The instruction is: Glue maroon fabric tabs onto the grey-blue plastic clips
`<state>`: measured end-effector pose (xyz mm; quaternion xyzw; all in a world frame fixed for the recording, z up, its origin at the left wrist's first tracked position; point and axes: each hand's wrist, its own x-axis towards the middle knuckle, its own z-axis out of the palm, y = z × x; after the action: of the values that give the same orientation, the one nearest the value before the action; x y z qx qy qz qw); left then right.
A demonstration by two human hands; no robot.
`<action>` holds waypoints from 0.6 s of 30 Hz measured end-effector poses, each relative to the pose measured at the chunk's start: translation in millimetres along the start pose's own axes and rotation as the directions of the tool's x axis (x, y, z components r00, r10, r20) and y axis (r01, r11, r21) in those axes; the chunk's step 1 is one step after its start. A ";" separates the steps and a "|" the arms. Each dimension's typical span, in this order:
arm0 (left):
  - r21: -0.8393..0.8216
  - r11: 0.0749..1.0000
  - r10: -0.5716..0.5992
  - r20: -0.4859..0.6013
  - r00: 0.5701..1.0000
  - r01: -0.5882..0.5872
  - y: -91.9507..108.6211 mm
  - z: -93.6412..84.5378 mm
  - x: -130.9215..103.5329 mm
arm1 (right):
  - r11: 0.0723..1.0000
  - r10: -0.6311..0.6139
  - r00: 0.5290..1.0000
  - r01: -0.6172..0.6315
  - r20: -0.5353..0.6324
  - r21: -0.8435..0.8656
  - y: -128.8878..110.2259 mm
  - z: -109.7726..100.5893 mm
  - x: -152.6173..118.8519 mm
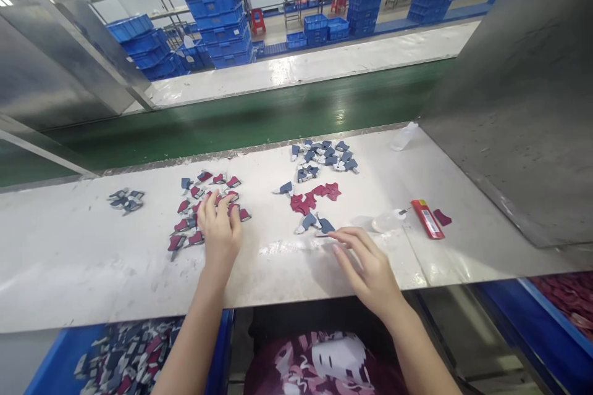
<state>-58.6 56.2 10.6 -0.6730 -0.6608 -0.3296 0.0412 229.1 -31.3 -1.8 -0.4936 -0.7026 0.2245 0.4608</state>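
Note:
My left hand point(218, 225) rests over the right side of a spread of red and grey pieces point(182, 224), fingers apart and bent down onto them; whether it holds one is hidden. My right hand point(365, 262) has its thumb and fingers apart, its fingertips at the edge of a blue-grey piece point(326, 225). Beside that piece lies another blue-and-white piece point(307, 222). Flat red pieces point(303, 202) form a small group just beyond. Farther back is a pile of blue-and-white pieces point(328, 155).
A small grey-blue cluster point(126, 200) lies at the left of the white table point(259, 284). To the right are a red packet point(427, 219), a clear bottle point(389, 221) and a loose red piece point(442, 217). Metal panels flank the table; a blue bin point(50, 361) stands below left.

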 end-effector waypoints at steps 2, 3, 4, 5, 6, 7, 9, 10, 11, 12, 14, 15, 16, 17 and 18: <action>-0.041 0.991 0.132 0.118 0.984 -0.128 6.3 9.7 12.9 | 0.999 -0.020 0.993 0.015 -0.120 -0.046 6.3 -11.9 -4.5; -0.086 0.979 0.197 0.202 0.959 -0.183 11.4 16.0 18.5 | 0.998 -0.022 0.984 0.011 -0.179 -0.064 8.7 -17.2 -6.3; -0.131 0.968 0.243 0.283 0.928 -0.214 16.9 23.1 23.7 | 0.997 -0.017 0.972 -0.002 -0.236 -0.080 10.8 -22.0 -7.7; -0.164 0.962 0.263 0.346 0.901 -0.218 22.5 30.9 28.5 | 0.995 -0.009 0.957 -0.019 -0.289 -0.095 12.5 -26.2 -8.8; -0.182 0.962 0.263 0.389 0.883 -0.206 27.6 38.9 32.9 | 0.993 0.002 0.942 -0.040 -0.335 -0.109 14.0 -29.7 -9.7; -0.189 0.964 0.250 0.415 0.875 -0.186 32.0 46.8 37.0 | 0.991 0.012 0.928 -0.061 -0.372 -0.120 15.3 -32.6 -10.4; -0.193 0.970 0.220 0.434 0.873 -0.148 38.2 59.9 44.1 | 0.987 0.030 0.906 -0.094 -0.423 -0.131 17.7 -36.7 -11.6; -0.194 0.972 0.209 0.436 0.875 -0.135 40.1 64.3 46.8 | 0.986 0.035 0.896 -0.103 -0.443 -0.131 18.9 -38.1 -12.2; -0.195 0.973 0.200 0.435 0.878 -0.125 41.5 66.8 48.5 | 0.985 0.038 0.887 -0.110 -0.460 -0.132 20.2 -39.2 -12.8; -0.200 0.974 0.190 0.436 0.880 -0.111 42.5 67.4 49.1 | 0.984 0.039 0.878 -0.117 -0.477 -0.135 21.7 -40.0 -13.4; -0.219 0.972 0.172 0.442 0.880 -0.080 44.5 62.8 45.6 | 0.980 0.040 0.862 -0.133 -0.506 -0.148 25.4 -40.8 -14.6; -0.229 0.971 0.165 0.447 0.879 -0.065 45.8 58.2 41.3 | 0.978 0.043 0.858 -0.141 -0.512 -0.153 27.6 -40.9 -15.1; -0.245 0.968 0.157 0.454 0.877 -0.047 47.3 52.5 35.3 | 0.977 0.046 0.857 -0.146 -0.513 -0.156 29.9 -40.8 -15.4; -0.270 0.963 0.149 0.463 0.874 -0.021 49.2 46.1 28.0 | 0.977 0.048 0.859 -0.148 -0.510 -0.156 32.0 -40.5 -15.5; -0.302 0.953 0.141 0.475 0.869 0.010 51.3 39.6 19.7 | 0.977 0.051 0.862 -0.148 -0.505 -0.154 34.0 -40.0 -15.3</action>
<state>2.0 86.4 9.0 -0.7552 -0.5694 -0.2411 -0.2175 281.8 -36.6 -15.5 -0.6117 -0.5512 0.0462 0.5656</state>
